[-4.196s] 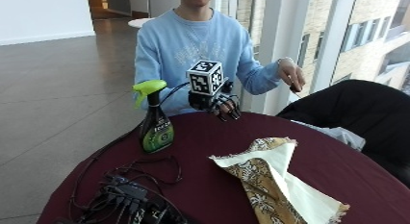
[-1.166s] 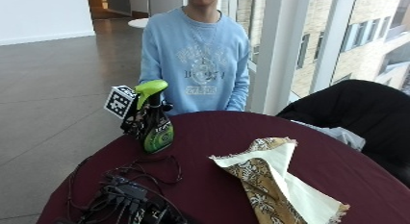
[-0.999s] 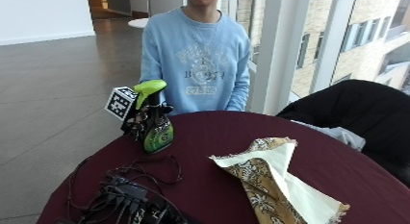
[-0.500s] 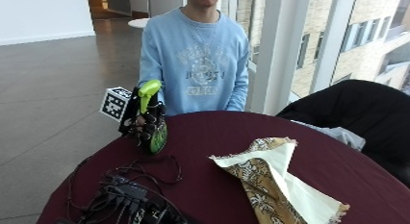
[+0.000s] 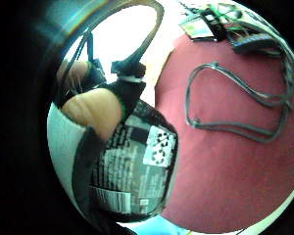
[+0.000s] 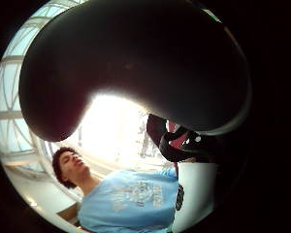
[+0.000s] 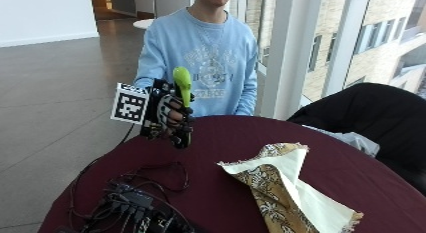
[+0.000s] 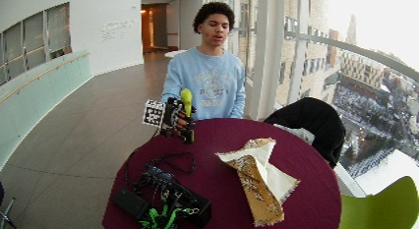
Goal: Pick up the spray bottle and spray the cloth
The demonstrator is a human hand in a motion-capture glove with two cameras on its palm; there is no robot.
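Since half a second ago: spray bottle (image 7: pixel 182 100) lifted off the maroon table (image 7: pixel 219 143), now in the air above the table's near-person edge, in front of the light-blue sweatshirt; earlier stood on the tabletop at that same side. Cloth unchanged in place.

Count: one spray bottle, green trigger head up, dark body with printed label (image 5: pixel 132 169). One gloved right hand (image 7: pixel 172 118), fingers curled round the bottle's neck and body, gripping it; bottle roughly upright. One cloth (image 7: pixel 283 185), cream with a brown patterned side, lying folded and rumpled on the table, well apart from the bottle, toward the side of the black chair (image 7: pixel 363 118). One bundle of black electronics and cables (image 7: pixel 136 208) at the camera-side edge; one loose cable loop (image 5: pixel 235 105) on the tabletop beside it.

Little-finger palm view: bottle label close against the palm, maroon tabletop below it, table edge visible past the bottle.

Open room: bare maroon surface between bottle and cloth; electronics near the table edge below the hand; cloth's far corner reaching toward the rim at the camera side.
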